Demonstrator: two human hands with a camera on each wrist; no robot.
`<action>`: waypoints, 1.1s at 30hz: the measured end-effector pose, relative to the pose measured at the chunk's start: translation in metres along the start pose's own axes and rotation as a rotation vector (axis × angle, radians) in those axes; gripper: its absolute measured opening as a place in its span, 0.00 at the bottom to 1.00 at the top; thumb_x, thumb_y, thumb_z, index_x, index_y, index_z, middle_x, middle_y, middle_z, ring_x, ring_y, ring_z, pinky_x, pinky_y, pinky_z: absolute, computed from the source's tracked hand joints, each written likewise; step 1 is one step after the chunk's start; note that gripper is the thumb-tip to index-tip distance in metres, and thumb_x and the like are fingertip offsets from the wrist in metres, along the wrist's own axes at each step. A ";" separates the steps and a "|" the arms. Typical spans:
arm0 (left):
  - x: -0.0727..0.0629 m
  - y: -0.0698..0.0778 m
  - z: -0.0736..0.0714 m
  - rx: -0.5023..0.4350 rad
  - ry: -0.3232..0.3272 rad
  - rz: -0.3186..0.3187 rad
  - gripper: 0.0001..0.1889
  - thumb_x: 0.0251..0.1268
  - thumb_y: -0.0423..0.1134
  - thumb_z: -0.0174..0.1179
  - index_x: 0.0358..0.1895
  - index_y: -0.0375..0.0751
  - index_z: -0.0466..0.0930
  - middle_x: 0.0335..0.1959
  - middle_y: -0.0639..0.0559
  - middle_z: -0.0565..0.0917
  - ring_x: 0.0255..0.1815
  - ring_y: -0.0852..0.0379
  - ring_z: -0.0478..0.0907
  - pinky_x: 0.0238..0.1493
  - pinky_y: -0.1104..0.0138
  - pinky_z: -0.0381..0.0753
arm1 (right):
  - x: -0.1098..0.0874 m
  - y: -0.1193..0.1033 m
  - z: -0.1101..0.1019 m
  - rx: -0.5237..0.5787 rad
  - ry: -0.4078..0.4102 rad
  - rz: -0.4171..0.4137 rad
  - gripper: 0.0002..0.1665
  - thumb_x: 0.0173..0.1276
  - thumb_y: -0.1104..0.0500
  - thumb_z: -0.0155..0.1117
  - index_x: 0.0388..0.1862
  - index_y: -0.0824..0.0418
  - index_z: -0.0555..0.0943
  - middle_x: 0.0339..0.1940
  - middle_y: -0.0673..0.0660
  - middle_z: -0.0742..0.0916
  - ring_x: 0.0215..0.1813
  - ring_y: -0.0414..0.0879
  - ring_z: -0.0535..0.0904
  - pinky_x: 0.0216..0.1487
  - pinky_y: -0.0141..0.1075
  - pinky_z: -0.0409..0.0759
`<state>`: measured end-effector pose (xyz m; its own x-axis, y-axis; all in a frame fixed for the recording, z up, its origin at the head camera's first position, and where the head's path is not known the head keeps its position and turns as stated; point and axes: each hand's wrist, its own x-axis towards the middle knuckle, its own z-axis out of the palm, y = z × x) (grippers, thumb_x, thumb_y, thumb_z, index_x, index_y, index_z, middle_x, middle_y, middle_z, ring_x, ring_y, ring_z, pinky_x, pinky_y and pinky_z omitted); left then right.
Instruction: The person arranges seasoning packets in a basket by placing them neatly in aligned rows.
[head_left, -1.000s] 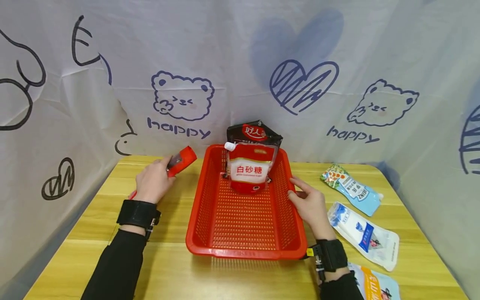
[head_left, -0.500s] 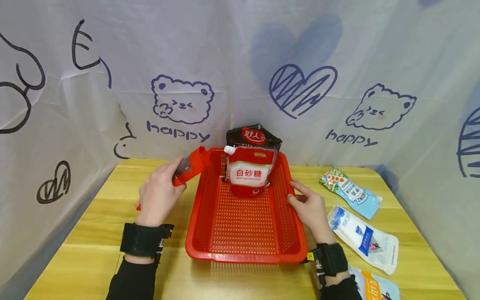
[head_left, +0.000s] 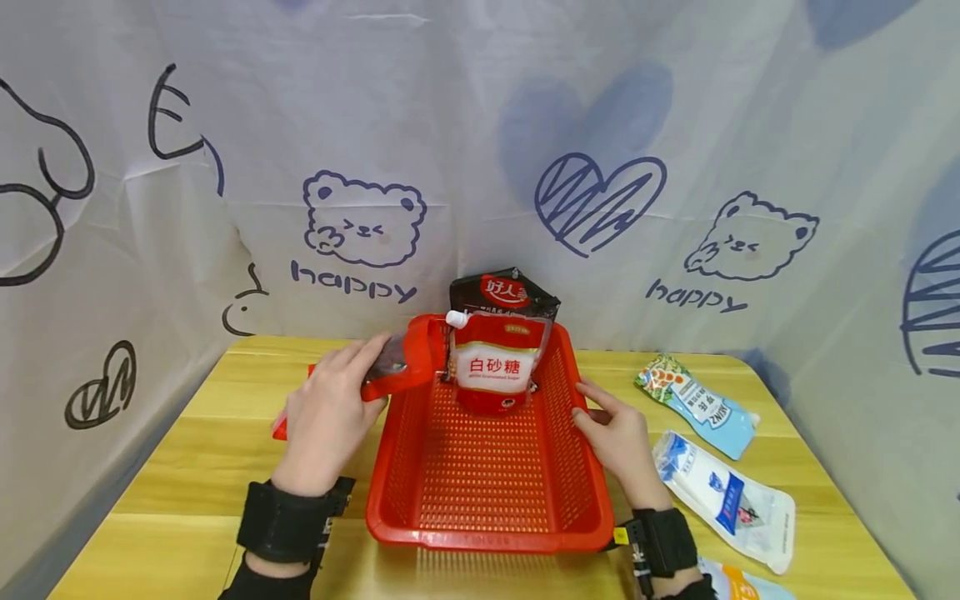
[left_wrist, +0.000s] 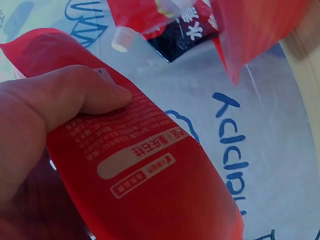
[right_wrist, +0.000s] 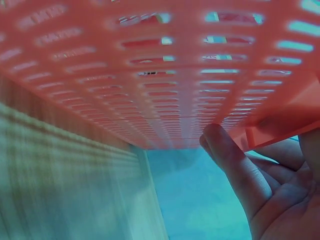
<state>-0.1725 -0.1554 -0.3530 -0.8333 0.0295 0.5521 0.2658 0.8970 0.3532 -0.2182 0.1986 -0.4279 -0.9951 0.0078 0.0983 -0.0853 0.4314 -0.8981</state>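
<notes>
Left hand: the back of the left hand [head_left: 330, 412] faces up; it leans toward the basket, its forearm rising from the lower edge of the head view.
Left fingers: holding the red packet; in the left wrist view the thumb lies slantwise across its printed face, the other fingers hidden behind it.
Red packet [head_left: 412, 360]: gripped in the left fingers and tilted; its far end juts beyond them and overlaps the basket's far left corner in the head view, while a red corner shows on the other side of the hand.
Right hand: the right hand [head_left: 618, 425] reaches inward from outside the basket, index finger and thumb parted, tips at the rim.
Right fingers: holding the right-hand rim; the right wrist view shows one digit near the slotted outer wall.
Red basket [head_left: 487, 540]: between the two hands, touched by the right fingers.
White sugar pouch [head_left: 495, 362]: upright inside the basket, beyond the right fingertips and just past the packet's end.
Black pouch [head_left: 491, 292]: behind the sugar pouch, farther from both hands.
Blue pouch [head_left: 708, 412]: flat on the table [head_left: 165, 483], outward of the right fingers.
White packet [head_left: 731, 500]: nearer the person than the blue pouch, outward of the right wrist.
</notes>
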 end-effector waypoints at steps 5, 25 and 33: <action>-0.002 0.008 0.001 -0.004 -0.018 0.013 0.39 0.50 0.28 0.79 0.69 0.49 0.79 0.60 0.42 0.84 0.54 0.38 0.83 0.29 0.41 0.85 | -0.001 0.002 -0.005 -0.029 -0.034 0.007 0.28 0.77 0.58 0.65 0.74 0.58 0.76 0.73 0.61 0.79 0.54 0.59 0.88 0.41 0.41 0.90; -0.004 0.036 -0.004 0.016 -0.019 0.169 0.42 0.46 0.26 0.80 0.69 0.54 0.80 0.62 0.47 0.82 0.62 0.43 0.76 0.60 0.42 0.81 | -0.026 -0.049 -0.038 -0.142 -0.019 -0.116 0.30 0.78 0.52 0.64 0.75 0.56 0.75 0.71 0.60 0.81 0.64 0.57 0.83 0.59 0.54 0.84; -0.007 0.046 -0.006 0.018 -0.002 0.228 0.41 0.47 0.26 0.80 0.69 0.55 0.80 0.62 0.48 0.82 0.65 0.41 0.75 0.67 0.41 0.75 | -0.034 -0.066 -0.040 -0.123 -0.029 -0.178 0.31 0.77 0.52 0.66 0.76 0.56 0.74 0.71 0.56 0.81 0.64 0.54 0.83 0.56 0.49 0.86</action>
<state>-0.1518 -0.1169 -0.3359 -0.7535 0.2336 0.6145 0.4391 0.8745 0.2060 -0.1764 0.2064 -0.3551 -0.9661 -0.1032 0.2368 -0.2549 0.5302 -0.8087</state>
